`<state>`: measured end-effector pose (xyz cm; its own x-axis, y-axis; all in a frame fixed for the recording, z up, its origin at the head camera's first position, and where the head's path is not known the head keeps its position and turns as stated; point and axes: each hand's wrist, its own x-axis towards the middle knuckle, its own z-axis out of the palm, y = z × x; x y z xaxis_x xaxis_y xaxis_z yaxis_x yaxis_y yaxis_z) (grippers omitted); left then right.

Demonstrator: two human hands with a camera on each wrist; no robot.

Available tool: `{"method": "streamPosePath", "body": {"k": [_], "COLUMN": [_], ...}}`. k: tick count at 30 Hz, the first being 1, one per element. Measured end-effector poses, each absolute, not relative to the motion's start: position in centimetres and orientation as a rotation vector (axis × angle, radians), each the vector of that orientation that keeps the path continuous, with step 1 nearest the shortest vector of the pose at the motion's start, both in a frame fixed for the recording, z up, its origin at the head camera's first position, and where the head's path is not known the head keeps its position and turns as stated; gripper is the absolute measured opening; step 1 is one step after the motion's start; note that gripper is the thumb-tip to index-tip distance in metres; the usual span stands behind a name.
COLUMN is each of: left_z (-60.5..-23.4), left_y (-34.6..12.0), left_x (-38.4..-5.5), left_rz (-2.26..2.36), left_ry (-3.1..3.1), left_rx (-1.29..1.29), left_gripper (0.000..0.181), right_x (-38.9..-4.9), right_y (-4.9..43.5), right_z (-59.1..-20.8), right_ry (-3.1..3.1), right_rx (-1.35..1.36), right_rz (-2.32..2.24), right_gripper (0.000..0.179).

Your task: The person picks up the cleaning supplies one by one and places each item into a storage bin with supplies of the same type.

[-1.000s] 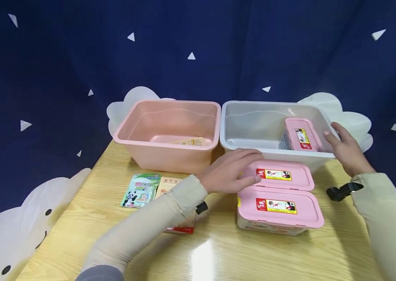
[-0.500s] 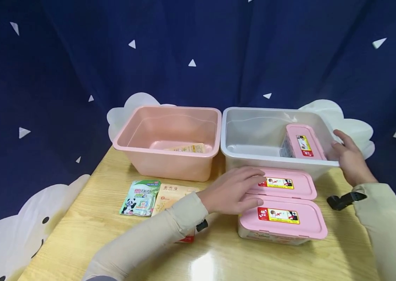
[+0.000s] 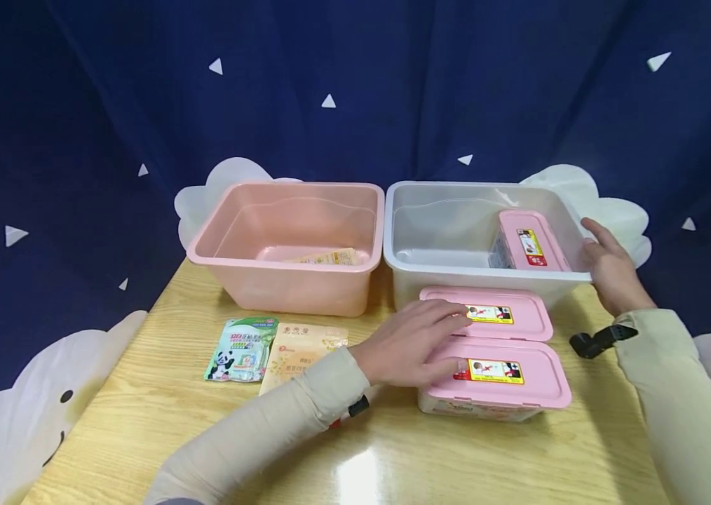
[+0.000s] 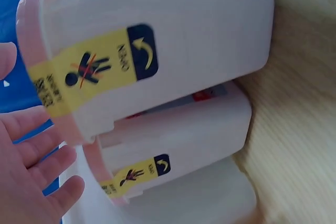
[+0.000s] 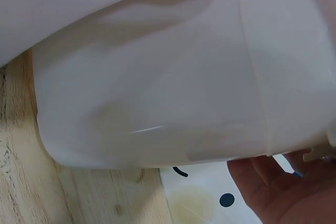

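My left hand (image 3: 411, 344) is spread over two pink-lidded plastic tubs, the front tub (image 3: 500, 375) and the back tub (image 3: 513, 315). Its fingers lie straight in the left wrist view, beside the lid edges; whether they touch the lids I cannot tell. The yellow "OPEN" label (image 4: 86, 72) shows on one tub's end. At the right end of the white bin (image 3: 456, 265), my right hand (image 3: 615, 275) grips the rim, thumb on the inner side. Fingers (image 5: 262, 174) show against the bin's outer wall in the right wrist view. Another pink-lidded tub (image 3: 532, 242) is inside that bin.
A pink bin (image 3: 286, 266) stands left of the white one, with a beige packet (image 3: 336, 257) inside. On the wooden table (image 3: 141, 428) lie a green panda pouch (image 3: 242, 351) and a beige packet (image 3: 295, 344), partly under my left sleeve. A dark blue curtain (image 3: 267, 84) hangs behind.
My left hand has come slightly nearer to me over the tubs, from the back lid toward the front one. My right hand stays at the white bin's rim. The head view has shifted a little.
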<state>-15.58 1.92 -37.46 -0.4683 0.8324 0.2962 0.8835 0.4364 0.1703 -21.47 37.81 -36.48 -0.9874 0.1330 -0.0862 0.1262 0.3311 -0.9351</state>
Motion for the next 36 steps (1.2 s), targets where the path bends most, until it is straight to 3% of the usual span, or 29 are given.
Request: {"method": "streamPosePath", "body": {"k": [12, 36], "left_z": [-38.4, -39.7], "left_y": [3.2, 3.7], "left_x": [-14.1, -12.5], "left_rz": [-0.345, 0.031], "left_ry": [-2.467, -2.346], "left_rx": [-1.605, -1.536], "left_gripper": [0.063, 0.069], "right_x": [-21.6, -21.9], "right_y": [38.0, 37.7], "right_z": [-36.1, -35.8], "right_ry": [-2.542, -2.616], "right_rx": [-0.271, -0.244], "right_rz": [1.812, 1.702], "right_gripper": [0.054, 0.06]}}
